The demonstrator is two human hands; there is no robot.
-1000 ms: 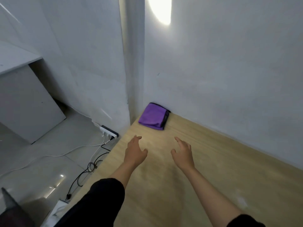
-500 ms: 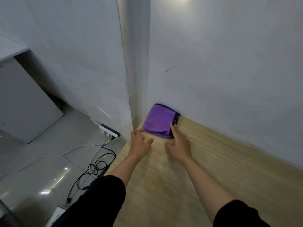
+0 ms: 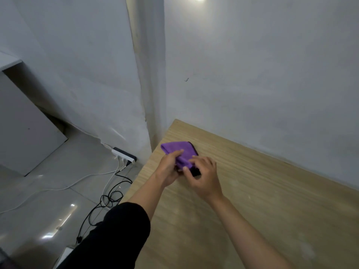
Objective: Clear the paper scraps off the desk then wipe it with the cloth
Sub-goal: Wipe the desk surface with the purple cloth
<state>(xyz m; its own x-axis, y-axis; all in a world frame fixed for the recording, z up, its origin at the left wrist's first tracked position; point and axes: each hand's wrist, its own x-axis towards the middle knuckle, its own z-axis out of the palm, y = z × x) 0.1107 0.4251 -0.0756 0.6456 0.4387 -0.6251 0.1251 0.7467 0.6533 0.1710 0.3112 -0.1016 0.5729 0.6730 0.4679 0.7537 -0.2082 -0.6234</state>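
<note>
Gripping the folded purple cloth [image 3: 179, 152] together, the left hand [image 3: 168, 168] and right hand [image 3: 205, 176] are pinching its soft near edge at the far left corner of the wood-grain desk [image 3: 262, 200].

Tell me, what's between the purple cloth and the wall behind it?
Only bare wooden desk lies between the cloth and the wall, seen in the head view.

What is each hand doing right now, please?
Left hand: fingers grip the purple cloth.
Right hand: fingers pinch the same cloth.
</note>
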